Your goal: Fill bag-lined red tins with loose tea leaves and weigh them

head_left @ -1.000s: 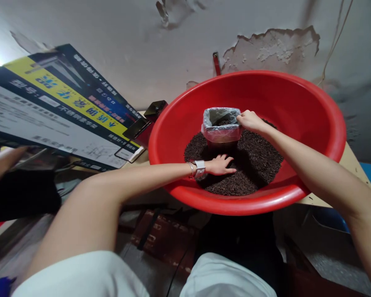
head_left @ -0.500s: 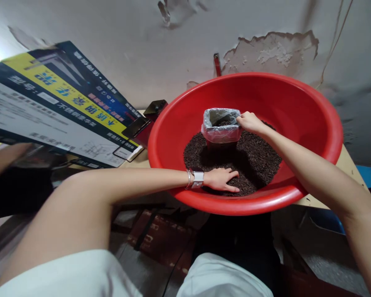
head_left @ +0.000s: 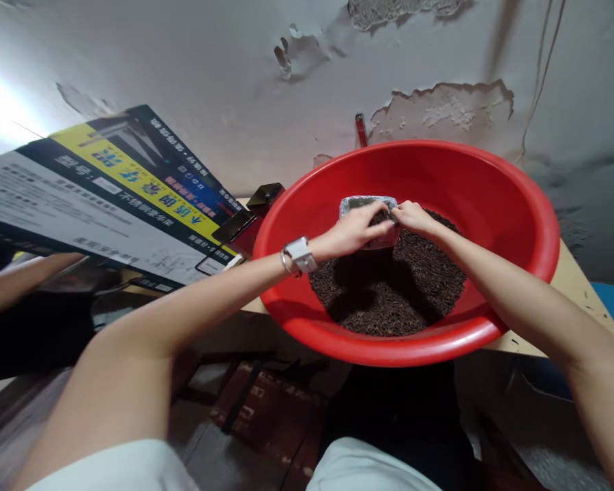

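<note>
A large red basin (head_left: 409,353) holds a heap of thin dark brown grains (head_left: 389,315), perhaps tea leaves or seeds. Over the heap, a small box-shaped container lined with a clear plastic bag (head_left: 390,239) is gripped at its right rim by my right hand (head_left: 414,218), fingers closed on the bag's edge. My left hand (head_left: 358,228), with a white-strapped watch at the wrist, reaches across the container's mouth. Its fingers are bent, with a gap between thumb and fingertips. Dark grains show near them; the container's inside is mostly hidden by this hand.
A printed cardboard sheet (head_left: 133,198) leans at the left, beside a black metal clip (head_left: 232,225). The basin stands on a light wooden table (head_left: 576,293) against a peeling wall. Another person's arm (head_left: 28,279) shows at the far left.
My left hand has lifted off the grains and moved up to the container's mouth. The right hand keeps its hold on the container's rim. The view has shifted slightly.
</note>
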`<state>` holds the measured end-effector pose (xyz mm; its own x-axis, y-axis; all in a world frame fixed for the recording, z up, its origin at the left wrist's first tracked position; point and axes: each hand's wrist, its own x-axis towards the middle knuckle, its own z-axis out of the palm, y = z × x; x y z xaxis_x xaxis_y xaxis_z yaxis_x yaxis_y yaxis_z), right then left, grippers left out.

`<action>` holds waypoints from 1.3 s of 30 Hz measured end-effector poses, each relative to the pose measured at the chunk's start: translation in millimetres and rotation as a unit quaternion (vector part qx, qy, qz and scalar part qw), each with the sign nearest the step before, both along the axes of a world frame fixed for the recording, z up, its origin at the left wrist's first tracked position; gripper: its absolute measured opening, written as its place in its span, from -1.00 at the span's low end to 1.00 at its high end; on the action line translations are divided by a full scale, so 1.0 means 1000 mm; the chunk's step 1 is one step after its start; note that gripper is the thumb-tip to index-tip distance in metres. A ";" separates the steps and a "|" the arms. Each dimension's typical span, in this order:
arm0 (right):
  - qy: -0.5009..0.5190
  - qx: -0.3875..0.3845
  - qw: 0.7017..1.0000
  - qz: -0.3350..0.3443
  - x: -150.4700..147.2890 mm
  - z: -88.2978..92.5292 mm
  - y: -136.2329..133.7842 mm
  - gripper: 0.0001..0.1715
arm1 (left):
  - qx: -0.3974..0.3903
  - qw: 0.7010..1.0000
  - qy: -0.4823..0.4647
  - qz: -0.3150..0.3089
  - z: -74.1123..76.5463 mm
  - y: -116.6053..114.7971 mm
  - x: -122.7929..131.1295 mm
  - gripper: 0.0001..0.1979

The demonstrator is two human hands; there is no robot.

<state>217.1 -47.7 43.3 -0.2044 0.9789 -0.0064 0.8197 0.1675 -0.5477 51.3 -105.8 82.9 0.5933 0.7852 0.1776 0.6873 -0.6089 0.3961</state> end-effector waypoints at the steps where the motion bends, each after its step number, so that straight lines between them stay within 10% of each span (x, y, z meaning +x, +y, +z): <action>1: 0.000 -0.002 1.000 -0.001 0.000 0.000 0.000 -0.59 | 0.029 0.999 -0.006 0.025 0.008 0.013 -0.002 -0.66; 7: -0.001 -0.015 1.000 -0.011 0.002 0.000 0.001 -0.58 | 0.048 0.996 0.064 0.029 0.020 0.057 -0.012 -0.64; 12: 0.001 -0.012 1.000 -0.004 0.001 0.001 0.001 -0.57 | 0.113 0.993 -0.007 0.017 0.012 0.017 -0.004 -0.76; 18: -0.008 0.002 1.000 -0.008 0.000 0.004 -0.002 -0.58 | -0.115 0.945 0.196 -0.237 -0.058 -0.029 0.015 -0.58; 24: 0.000 0.001 1.000 0.003 -0.001 0.005 -0.003 -0.60 | -0.188 0.925 0.278 -0.180 -0.124 -0.030 0.040 -0.30; 39: -0.078 0.005 0.997 0.007 0.001 0.008 -0.006 -0.56 | -0.187 0.879 0.386 -0.208 -0.106 -0.036 0.056 -0.31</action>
<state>217.7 -54.0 51.8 -0.2162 0.9759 -0.0291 0.8921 0.1853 -0.4122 107.0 -141.8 -23.2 0.6738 0.3891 -0.6281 0.5877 -0.7975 0.1364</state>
